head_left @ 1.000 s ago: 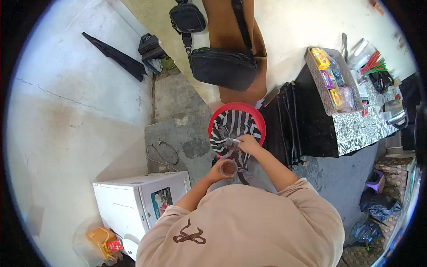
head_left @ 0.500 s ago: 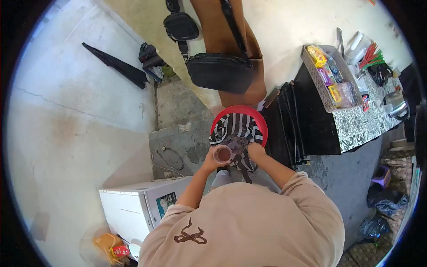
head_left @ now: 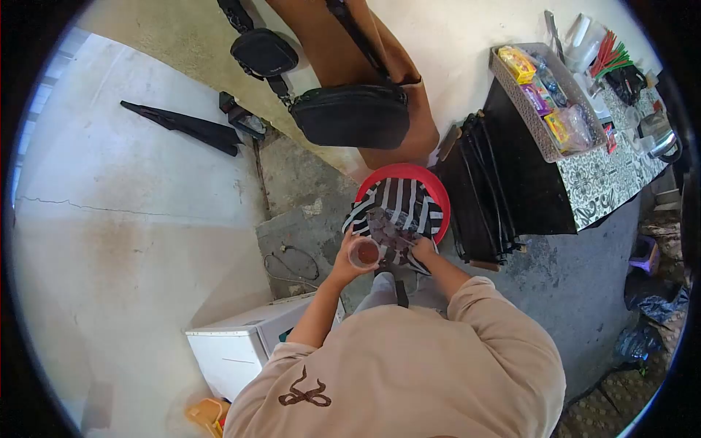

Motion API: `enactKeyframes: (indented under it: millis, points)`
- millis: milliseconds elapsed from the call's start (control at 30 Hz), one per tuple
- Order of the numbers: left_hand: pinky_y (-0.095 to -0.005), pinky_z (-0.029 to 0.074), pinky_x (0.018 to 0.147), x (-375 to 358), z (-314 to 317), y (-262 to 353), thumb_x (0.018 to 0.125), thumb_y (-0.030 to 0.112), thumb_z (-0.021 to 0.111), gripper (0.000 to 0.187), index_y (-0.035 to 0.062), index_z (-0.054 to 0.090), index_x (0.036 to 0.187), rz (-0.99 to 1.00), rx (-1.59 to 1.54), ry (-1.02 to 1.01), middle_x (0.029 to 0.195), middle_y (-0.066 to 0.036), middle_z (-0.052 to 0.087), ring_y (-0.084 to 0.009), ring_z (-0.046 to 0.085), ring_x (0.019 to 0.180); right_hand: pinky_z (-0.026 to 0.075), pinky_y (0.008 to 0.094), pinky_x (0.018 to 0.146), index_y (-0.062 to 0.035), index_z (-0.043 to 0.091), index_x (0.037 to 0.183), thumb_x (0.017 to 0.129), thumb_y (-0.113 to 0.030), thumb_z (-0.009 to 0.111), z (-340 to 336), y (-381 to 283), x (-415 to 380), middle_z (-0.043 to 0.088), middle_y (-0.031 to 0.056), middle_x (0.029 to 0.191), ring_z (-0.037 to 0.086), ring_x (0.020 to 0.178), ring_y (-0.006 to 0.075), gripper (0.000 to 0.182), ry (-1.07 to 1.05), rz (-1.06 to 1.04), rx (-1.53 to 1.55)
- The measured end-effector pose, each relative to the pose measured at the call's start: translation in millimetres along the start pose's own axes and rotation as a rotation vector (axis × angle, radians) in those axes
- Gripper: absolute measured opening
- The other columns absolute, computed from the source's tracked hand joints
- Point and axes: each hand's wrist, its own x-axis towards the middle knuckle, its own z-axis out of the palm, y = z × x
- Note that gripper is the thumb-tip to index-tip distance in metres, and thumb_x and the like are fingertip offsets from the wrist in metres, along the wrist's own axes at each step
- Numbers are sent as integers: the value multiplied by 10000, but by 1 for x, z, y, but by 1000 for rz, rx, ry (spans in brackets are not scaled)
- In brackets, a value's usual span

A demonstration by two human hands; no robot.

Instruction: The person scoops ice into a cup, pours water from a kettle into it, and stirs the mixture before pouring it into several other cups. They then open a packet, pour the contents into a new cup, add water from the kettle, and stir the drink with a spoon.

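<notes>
My left hand (head_left: 349, 257) is wrapped round a clear plastic cup (head_left: 364, 252) with reddish-brown contents. Close by on the right, my right hand (head_left: 423, 250) is closed at the edge of what looks like a see-through plastic bag with dark purplish lumps (head_left: 387, 228). Beneath the bag is a black-and-white striped cloth (head_left: 400, 191), draped over a red round basin (head_left: 442, 198). Small details between my right fingers are hidden. The cup is held beside the bag, over the near left side of the cloth.
Black folded panels (head_left: 478, 190) lean right of the basin, against a black table with a patterned top (head_left: 602, 182). It bears a woven basket (head_left: 544, 146) of packets and a kettle (head_left: 657, 131). Black bags (head_left: 350, 117) hang ahead. A white appliance (head_left: 226, 358) stands at left.
The camera view has shifted and turned slightly. My right hand has drawn a little lower beside the bag, and more of its lumps show. The cup stays in my left hand.
</notes>
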Motion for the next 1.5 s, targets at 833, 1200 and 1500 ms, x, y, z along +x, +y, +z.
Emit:
enactKeyframes:
  millis: [833,1200,1500]
  points:
    - [-309,412,892,12,16,-15,579,153,832,633,39,519,1118,-27,-204,-30,1098,-78,540,-179,526,1023,478,412,691,-89,679,909,673,-109,569,5,8,-25,627,202,800,615,747,341,262,159,-31,100]
    - [-324,397,914,20,-11,-20,582,84,820,641,41,499,1135,54,-80,40,1307,-144,387,-190,443,1167,482,377,733,-121,663,1000,681,-127,629,38,5,-18,640,185,822,627,794,315,321,193,119,399]
    - [-314,345,953,20,-3,-30,585,63,810,631,19,494,1130,131,-49,13,1346,-158,343,-200,342,1257,471,383,660,-103,657,1016,719,-85,622,61,21,-3,645,173,783,625,710,282,299,232,233,623]
